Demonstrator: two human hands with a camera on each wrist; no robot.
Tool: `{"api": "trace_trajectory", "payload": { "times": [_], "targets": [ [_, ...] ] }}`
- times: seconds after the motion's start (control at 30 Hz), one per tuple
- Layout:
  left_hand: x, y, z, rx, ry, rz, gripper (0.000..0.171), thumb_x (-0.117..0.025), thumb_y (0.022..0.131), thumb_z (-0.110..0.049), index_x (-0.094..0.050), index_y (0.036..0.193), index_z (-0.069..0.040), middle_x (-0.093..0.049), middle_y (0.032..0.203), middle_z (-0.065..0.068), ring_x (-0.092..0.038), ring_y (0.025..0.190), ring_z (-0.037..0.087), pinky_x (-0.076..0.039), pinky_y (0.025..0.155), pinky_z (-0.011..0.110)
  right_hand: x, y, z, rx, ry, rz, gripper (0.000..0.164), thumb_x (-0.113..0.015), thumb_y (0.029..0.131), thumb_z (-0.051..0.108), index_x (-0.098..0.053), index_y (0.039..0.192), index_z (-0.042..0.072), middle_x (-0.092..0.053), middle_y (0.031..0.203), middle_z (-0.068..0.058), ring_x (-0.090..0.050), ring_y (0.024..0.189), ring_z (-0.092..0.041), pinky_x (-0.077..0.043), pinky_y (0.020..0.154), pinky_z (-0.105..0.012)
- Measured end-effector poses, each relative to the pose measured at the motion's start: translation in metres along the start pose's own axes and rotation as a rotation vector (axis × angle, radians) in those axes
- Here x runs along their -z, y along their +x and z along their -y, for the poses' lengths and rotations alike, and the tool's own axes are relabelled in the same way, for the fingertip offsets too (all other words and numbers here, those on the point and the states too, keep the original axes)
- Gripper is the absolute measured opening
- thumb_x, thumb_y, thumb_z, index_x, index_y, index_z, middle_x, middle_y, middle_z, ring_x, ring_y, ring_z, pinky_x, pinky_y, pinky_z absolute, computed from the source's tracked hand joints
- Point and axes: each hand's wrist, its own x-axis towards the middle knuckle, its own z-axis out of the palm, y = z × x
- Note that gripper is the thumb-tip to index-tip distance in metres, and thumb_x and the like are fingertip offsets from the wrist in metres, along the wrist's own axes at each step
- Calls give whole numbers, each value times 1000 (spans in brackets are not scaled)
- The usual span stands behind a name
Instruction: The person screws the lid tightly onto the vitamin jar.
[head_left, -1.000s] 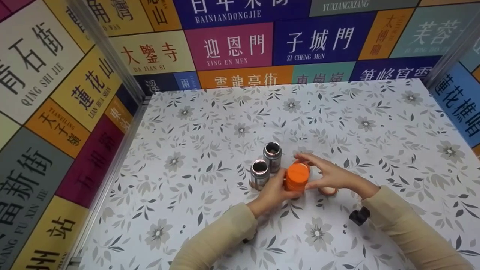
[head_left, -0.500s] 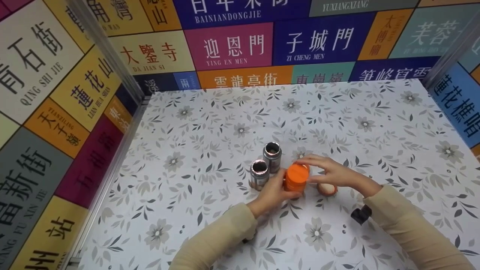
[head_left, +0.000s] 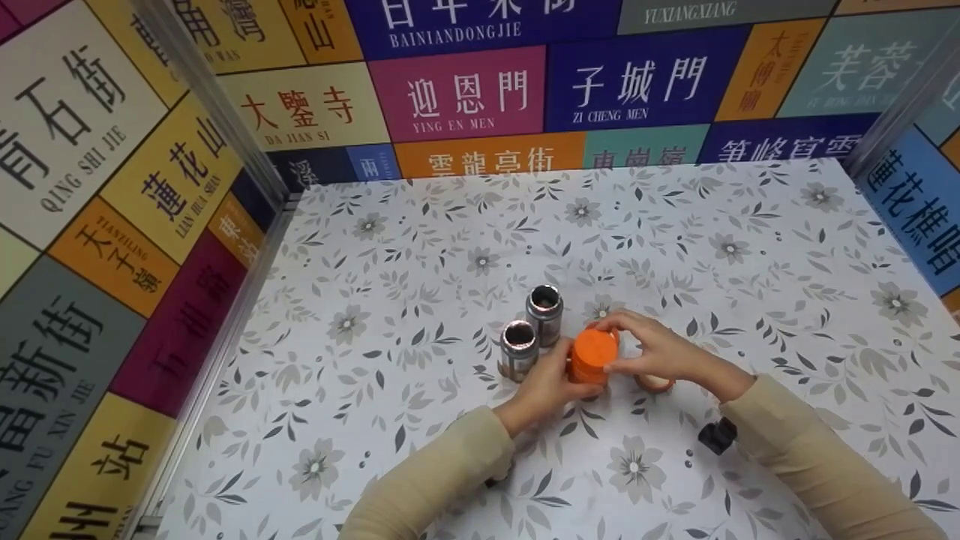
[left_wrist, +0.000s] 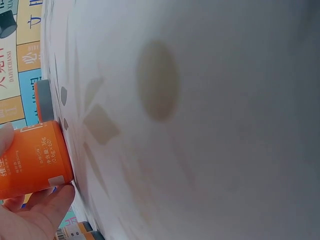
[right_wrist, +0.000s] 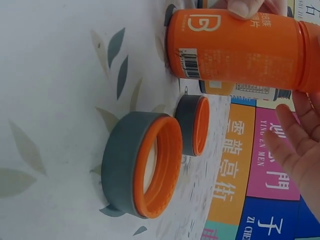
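My left hand point(head_left: 544, 382) grips the body of an upright orange bottle point(head_left: 590, 364), which stands on the table. In the left wrist view, fingers curl round the bottle's side. My right hand point(head_left: 660, 349) has thumb and fingertips on either side of the bottle's orange cap point(head_left: 596, 345); in the right wrist view its other fingers are spread beside the cap. Two open grey bottles stand to the left, a front one point(head_left: 519, 352) and a rear one point(head_left: 545, 311), both with ragged foil round their mouths.
Two loose lids, grey outside and orange inside, lie on the floral-patterned table point(head_left: 420, 262): a near lid point(right_wrist: 125, 160) and a far lid point(right_wrist: 190, 125). My right hand partly covers one in the head view. Panels with Chinese lettering point(head_left: 465, 94) enclose the table's back and sides.
The right hand drew back slightly from the orange bottle's cap, then came in again with its thumb against the cap. Left hand and bottles have not moved.
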Motion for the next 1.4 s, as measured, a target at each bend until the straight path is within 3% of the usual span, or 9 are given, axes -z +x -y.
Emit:
{"api": "trace_trajectory", "payload": {
  "times": [0.1, 0.17, 0.27, 0.4, 0.57, 0.8, 1.0, 1.27, 1.4],
  "targets": [
    [0, 0, 0, -3, -5, 0, 56, -78, 71, -20, -47, 117, -14, -59, 111, -2, -54, 99, 6, -42, 90, 21, 0, -1, 1, -56, 18, 21, 48, -75, 74, 22, -54, 114, 7, -57, 120, -7, -51, 108, -20, -40, 94, -40],
    [-1, 0, 1, -4, -13, 1, 57, -79, 70, -19, -47, 117, -15, -59, 112, -2, -54, 101, 6, -41, 92, 21, 2, -1, 1, -59, 28, 47, 55, -74, 76, 22, -50, 121, 5, -55, 124, -9, -49, 111, -20, -38, 95, -43],
    [-1, 0, 1, 6, -28, 3, 57, -79, 70, -18, -46, 116, -16, -58, 113, -3, -53, 104, 6, -40, 94, 21, 7, -1, 1, -28, 56, 98, 64, -71, 78, 17, -42, 133, 3, -50, 130, -13, -43, 120, -14, -33, 102, -31],
    [-1, 0, 0, 26, -48, 6, 58, -79, 69, -17, -46, 116, -19, -58, 113, -6, -52, 105, 5, -38, 96, 21, 14, 0, -1, 63, 100, 171, 58, -62, 85, 8, -38, 137, 1, -43, 137, -17, -32, 129, -4, -21, 104, -13],
    [0, 0, 0, 39, -45, 8, 58, -79, 69, -18, -46, 117, -20, -58, 112, -7, -53, 104, 4, -39, 95, 22, 17, 0, -3, 144, 106, 218, 50, -56, 88, 5, -41, 136, 1, -42, 139, -14, -29, 130, 0, -20, 104, -10],
    [1, 0, -1, 41, -20, 12, 56, -79, 70, -20, -46, 115, -18, -58, 111, -6, -53, 103, 5, -40, 93, 21, 14, -1, -3, 113, 12, 169, 49, -61, 86, 8, -46, 131, 1, -47, 131, -22, -39, 126, -10, -25, 102, -12],
    [1, 1, 0, 35, -5, 9, 55, -79, 70, -21, -46, 114, -17, -59, 108, -6, -54, 99, 4, -42, 91, 21, 9, 0, 2, 71, -71, 118, 51, -67, 82, 14, -50, 128, 0, -49, 125, -16, -47, 114, -27, -37, 99, -26],
    [1, 1, 1, 27, -2, 1, 54, -79, 70, -22, -46, 114, -18, -58, 107, -5, -54, 96, 5, -43, 87, 19, -3, 1, 4, 28, -51, -6, 51, -76, 73, 20, -55, 118, 7, -53, 114, -4, -48, 106, -15, -38, 95, -26],
    [1, 1, 1, 22, 10, -1, 55, -79, 70, -22, -46, 113, -17, -58, 108, -5, -53, 95, 5, -43, 87, 19, -9, 2, 4, -40, -37, -40, 51, -78, 70, 25, -53, 111, 8, -54, 110, -1, -48, 101, -13, -39, 90, -32]
  ]
}}
